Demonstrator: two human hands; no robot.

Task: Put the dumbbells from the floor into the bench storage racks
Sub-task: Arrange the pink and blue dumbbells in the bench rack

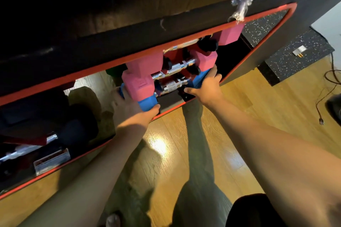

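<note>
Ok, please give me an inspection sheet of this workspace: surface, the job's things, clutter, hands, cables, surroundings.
Surface: wood floor, glossy, with a light glare.
Job's things: blue dumbbell at the front edge of the bench storage rack; pink dumbbells already stacked above it.
Clutter: torn plastic wrap on the bench edge; a small metal piece on the speckled mat.
Hands: left hand grips the blue dumbbell's near end, right hand holds its far end, fingers wrapped around it.
Cables: one thin cable loose on the floor at right.
Surroundings: dark dumbbells in the left compartment, dimly lit.
</note>
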